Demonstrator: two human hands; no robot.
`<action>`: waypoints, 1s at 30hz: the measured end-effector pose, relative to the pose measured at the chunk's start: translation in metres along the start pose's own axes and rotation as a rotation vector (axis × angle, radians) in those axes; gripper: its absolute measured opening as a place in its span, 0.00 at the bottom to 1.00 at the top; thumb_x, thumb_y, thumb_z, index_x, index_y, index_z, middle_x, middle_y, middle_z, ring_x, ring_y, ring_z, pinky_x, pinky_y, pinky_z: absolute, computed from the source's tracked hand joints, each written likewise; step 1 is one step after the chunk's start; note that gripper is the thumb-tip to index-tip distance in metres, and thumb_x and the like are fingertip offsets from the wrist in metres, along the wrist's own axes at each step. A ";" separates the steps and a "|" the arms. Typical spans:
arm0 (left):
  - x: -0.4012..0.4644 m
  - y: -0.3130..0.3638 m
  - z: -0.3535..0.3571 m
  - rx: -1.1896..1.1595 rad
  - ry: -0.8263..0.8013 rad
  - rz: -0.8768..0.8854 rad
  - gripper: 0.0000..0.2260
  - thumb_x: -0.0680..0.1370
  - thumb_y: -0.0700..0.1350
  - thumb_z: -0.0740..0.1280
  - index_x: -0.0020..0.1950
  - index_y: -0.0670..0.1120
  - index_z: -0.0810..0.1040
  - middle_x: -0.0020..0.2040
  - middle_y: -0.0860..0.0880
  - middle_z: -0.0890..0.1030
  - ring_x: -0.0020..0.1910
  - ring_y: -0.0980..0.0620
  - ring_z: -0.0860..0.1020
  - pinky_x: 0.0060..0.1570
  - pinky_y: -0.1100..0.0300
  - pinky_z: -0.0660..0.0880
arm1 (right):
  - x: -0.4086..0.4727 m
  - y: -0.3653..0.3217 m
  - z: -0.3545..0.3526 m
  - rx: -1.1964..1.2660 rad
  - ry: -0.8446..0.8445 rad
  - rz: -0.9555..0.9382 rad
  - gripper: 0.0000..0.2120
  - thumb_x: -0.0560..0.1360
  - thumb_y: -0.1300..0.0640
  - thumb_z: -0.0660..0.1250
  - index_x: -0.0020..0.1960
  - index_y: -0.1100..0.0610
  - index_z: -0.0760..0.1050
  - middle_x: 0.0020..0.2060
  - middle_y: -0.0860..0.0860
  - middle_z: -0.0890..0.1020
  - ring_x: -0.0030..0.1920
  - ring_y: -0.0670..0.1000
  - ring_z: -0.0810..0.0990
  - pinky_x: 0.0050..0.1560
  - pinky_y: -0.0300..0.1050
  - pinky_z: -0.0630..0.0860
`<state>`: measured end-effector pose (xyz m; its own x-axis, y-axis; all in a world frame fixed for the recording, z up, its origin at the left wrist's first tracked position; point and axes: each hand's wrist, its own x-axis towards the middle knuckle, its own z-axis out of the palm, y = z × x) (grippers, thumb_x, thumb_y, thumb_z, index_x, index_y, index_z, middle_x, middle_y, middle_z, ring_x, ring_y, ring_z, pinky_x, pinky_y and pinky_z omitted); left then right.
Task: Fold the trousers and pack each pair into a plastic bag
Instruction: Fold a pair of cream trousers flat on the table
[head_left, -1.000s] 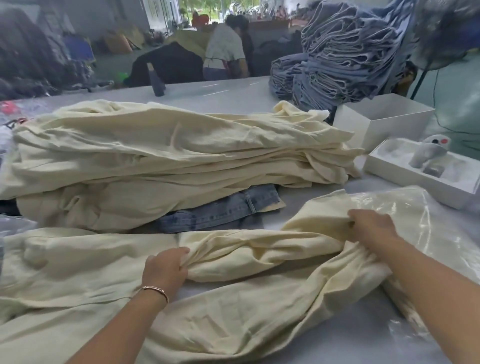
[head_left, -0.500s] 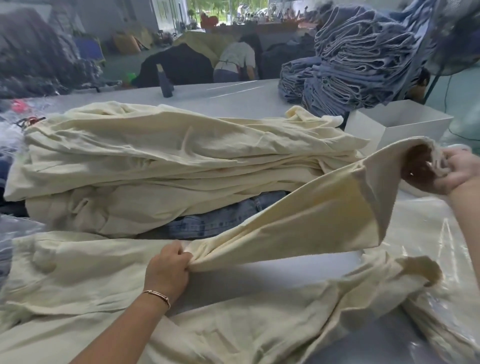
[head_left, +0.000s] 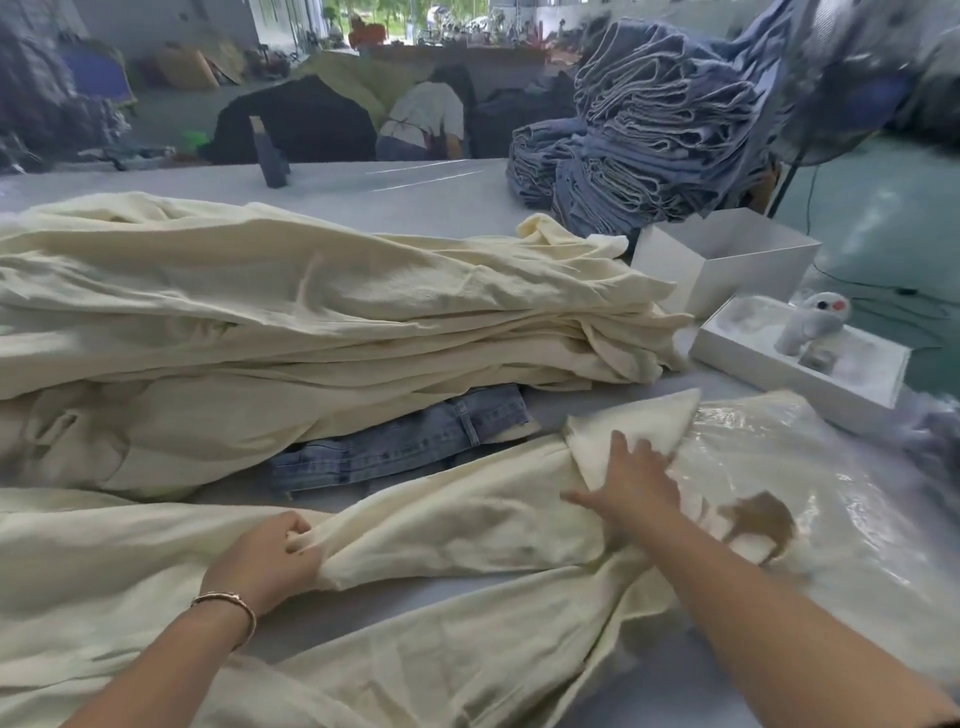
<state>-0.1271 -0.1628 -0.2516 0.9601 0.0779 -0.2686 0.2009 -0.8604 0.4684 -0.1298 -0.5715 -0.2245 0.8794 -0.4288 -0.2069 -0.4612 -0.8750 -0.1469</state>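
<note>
A pair of cream trousers (head_left: 457, 525) lies spread across the near table, its two legs running to the right. My left hand (head_left: 270, 561) grips a bunched fold of the upper leg near its middle. My right hand (head_left: 634, 483) lies flat with spread fingers on that leg's far end, where the hem is turned back. The leg ends rest on a clear plastic bag (head_left: 810, 493) that holds folded cream fabric with a brown label.
A tall pile of cream trousers (head_left: 311, 332) sits behind, with blue jeans (head_left: 405, 441) under it. Stacked grey-blue trousers (head_left: 649, 130) stand at the back right. Two white boxes (head_left: 727, 260) (head_left: 800, 364) sit at the right edge. A person bends over beyond the table.
My right hand had lifted the upper leg's hem high to the right; now the leg is back down on the table and the hand presses flat on it. My left hand kept its grip.
</note>
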 end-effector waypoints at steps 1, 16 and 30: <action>-0.002 0.002 0.001 0.057 0.003 0.008 0.04 0.69 0.51 0.66 0.41 0.53 0.75 0.36 0.56 0.80 0.38 0.53 0.78 0.37 0.59 0.73 | -0.003 -0.004 0.011 -0.116 0.029 -0.035 0.44 0.69 0.34 0.67 0.75 0.52 0.52 0.69 0.57 0.62 0.68 0.60 0.64 0.59 0.53 0.71; 0.007 -0.002 -0.065 -0.305 0.023 0.116 0.12 0.73 0.56 0.71 0.44 0.48 0.83 0.34 0.51 0.82 0.33 0.52 0.75 0.34 0.60 0.69 | 0.011 0.090 -0.095 2.238 0.151 0.458 0.10 0.56 0.63 0.58 0.36 0.53 0.70 0.27 0.45 0.77 0.32 0.45 0.74 0.39 0.35 0.72; 0.010 0.019 -0.021 -0.094 0.053 0.030 0.25 0.72 0.53 0.73 0.67 0.49 0.74 0.63 0.51 0.78 0.62 0.48 0.74 0.60 0.55 0.69 | 0.005 0.091 -0.059 1.521 -0.196 0.578 0.12 0.75 0.72 0.52 0.36 0.62 0.66 0.33 0.56 0.69 0.34 0.56 0.70 0.23 0.41 0.76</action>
<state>-0.1098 -0.1678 -0.2271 0.9745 0.0815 -0.2092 0.1867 -0.8116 0.5535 -0.1607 -0.6666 -0.1821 0.5859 -0.4639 -0.6645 -0.4936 0.4460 -0.7466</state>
